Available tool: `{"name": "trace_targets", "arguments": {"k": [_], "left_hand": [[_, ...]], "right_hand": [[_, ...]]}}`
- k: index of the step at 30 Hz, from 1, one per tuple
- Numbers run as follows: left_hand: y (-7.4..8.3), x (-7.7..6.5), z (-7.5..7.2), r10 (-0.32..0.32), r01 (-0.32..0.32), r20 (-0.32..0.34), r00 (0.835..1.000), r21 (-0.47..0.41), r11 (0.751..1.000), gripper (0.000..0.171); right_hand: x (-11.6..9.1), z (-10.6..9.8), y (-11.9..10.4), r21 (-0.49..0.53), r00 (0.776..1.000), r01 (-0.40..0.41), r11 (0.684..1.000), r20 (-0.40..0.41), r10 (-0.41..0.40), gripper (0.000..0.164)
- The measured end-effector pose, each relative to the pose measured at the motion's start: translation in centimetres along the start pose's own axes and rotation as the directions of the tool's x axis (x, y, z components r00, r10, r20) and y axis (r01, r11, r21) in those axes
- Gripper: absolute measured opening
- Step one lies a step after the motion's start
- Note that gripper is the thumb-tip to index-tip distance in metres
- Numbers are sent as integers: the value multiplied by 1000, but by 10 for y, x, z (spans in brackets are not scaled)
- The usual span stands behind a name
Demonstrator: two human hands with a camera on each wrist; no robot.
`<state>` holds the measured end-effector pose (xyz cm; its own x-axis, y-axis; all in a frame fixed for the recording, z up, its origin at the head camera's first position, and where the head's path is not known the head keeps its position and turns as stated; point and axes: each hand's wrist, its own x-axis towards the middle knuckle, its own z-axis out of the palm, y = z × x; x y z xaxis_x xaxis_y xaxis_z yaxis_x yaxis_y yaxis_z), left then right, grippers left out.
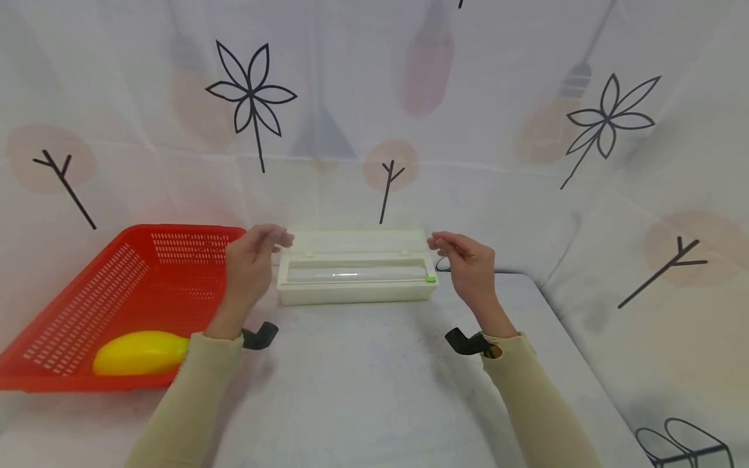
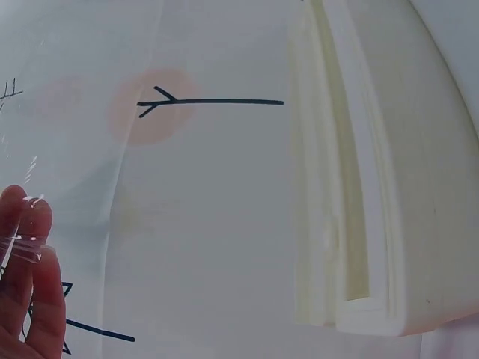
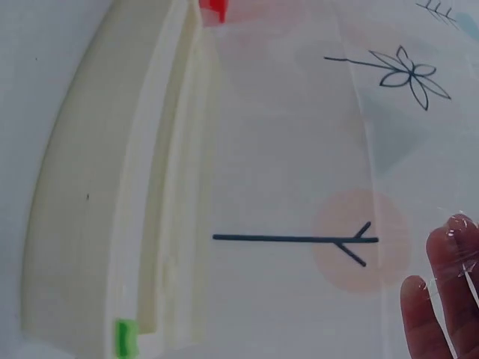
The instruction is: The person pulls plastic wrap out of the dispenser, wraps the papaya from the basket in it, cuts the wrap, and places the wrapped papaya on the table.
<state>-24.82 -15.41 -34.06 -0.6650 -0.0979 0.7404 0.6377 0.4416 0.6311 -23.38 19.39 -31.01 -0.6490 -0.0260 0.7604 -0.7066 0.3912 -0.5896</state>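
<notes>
A cream cling film dispenser stands on the table with its lid raised at the back and a film roll showing through its long opening. Clear cling film wrinkles and glints at the fingertips of my left hand, which pinches it just beyond the dispenser's left end. Past the right end, my right hand pinches the film too, its shine lying over the fingers in the right wrist view. Both hands are raised at about lid height. A small green slider sits at the dispenser's front right.
On the left stands a red plastic basket with slotted walls, and a yellow, smooth, rounded object lies inside it. My left forearm overlaps the basket's right side. White cloth with printed flowers hangs behind the table.
</notes>
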Motion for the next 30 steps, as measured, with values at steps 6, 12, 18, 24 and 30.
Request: {"name": "trace_targets", "arguments": {"k": [6, 12, 18, 24, 30], "left_hand": [[8, 4, -3, 52, -53, -26, 998, -41, 998, 13], [18, 7, -7, 74, -77, -44, 996, -62, 995, 11], [30, 9, -9, 84, -89, -78, 993, -69, 994, 12], [40, 11, -14, 108, -117, -95, 990, -95, 989, 13], [40, 11, -19, 130, -139, -89, 988, -99, 985, 14]], "right_hand": [[3, -3, -2, 29, 999, 39, 999, -19, -39, 16], [4, -5, 8, 19, 999, 44, 999, -26, -44, 17], [5, -10, 10, 40, 998, 67, 997, -19, -67, 23], [8, -14, -1, 60, 995, 99, 993, -31, -97, 24], [9, -18, -8, 84, 993, 115, 990, -44, -112, 24]]}}
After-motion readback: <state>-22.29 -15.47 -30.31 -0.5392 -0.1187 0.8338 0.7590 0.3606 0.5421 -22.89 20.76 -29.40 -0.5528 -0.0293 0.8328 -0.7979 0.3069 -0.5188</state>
